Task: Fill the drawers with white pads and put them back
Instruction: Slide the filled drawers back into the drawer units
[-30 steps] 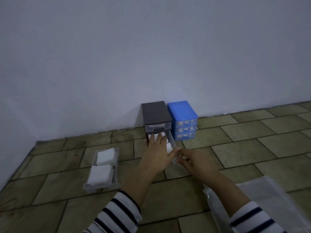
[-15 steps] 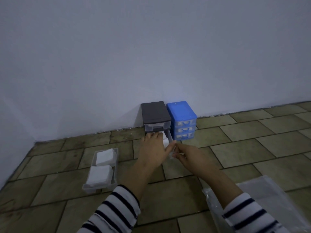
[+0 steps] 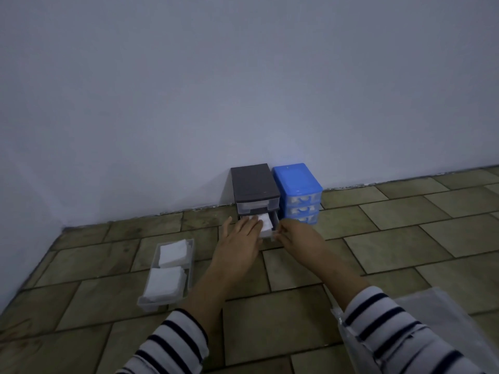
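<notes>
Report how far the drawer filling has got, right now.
Done: the blue cabinet shows three drawers in place with white inside. The grey cabinet has its top drawer in.

In hand: the left hand and right hand are on a pad-filled drawer, partly inside the grey cabinet.

Left: a loose drawer holding white pads lies on the floor, not yet put back.

The blue drawer unit (image 3: 297, 182) is glossy plastic, the grey drawer unit (image 3: 253, 182) matt. The loose drawer (image 3: 190, 265) is clear plastic holding soft white pads (image 3: 172, 252); floor tiles (image 3: 405, 244) look rough.
</notes>
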